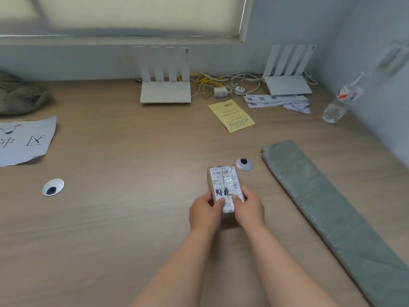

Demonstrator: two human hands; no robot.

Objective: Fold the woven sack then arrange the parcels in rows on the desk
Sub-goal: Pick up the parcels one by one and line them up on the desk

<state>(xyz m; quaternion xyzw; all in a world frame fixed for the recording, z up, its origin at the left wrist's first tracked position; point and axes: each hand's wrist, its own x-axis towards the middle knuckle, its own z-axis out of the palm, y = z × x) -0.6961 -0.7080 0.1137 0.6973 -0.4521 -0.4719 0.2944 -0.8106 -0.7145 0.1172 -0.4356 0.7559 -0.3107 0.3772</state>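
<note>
A small brown cardboard parcel with a white shipping label and black handwriting sits near the middle of the wooden desk. My left hand grips its near left corner and my right hand grips its near right corner, thumbs on the label. The grey-green woven sack lies folded into a long narrow strip on the desk to the right, running diagonally from mid-right to the near right corner. No other parcel is in view.
Two white routers with cables and chargers stand at the back. A yellow slip, white papers, a water bottle, two cable grommets, a lettered sheet and a dark cloth bundle are around.
</note>
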